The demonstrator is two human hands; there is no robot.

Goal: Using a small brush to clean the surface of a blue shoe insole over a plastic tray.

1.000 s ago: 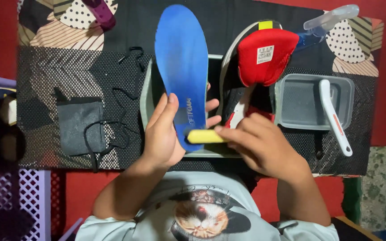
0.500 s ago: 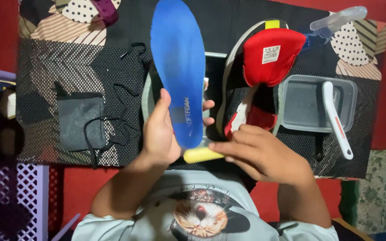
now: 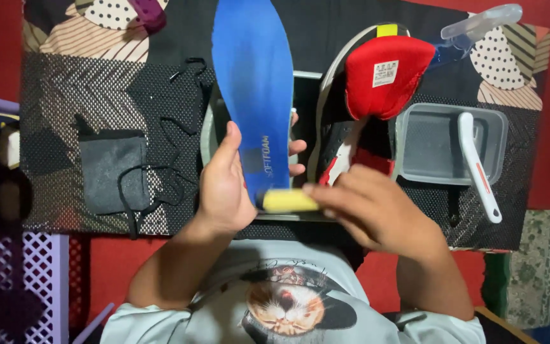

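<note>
Two hands busy: left hand (image 3: 224, 185) grips blue insole (image 3: 253, 83) upright over mat's (image 3: 58, 95) near edge; right hand (image 3: 377, 213) pinches yellow sponge (image 3: 286, 201) vs. its heel. Risk: floppy insole may buckle under pressure.

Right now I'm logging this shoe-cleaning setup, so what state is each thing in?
Blue foam insole: out of the shoe, held up by left hand.
Yellow sponge block: gripped by right hand, against the insole's heel.
Red-tongued shoe: unlaced, tongue up.
Clear plastic tub: uncovered, white-handled brush across it.
Black laces: loose.
</note>
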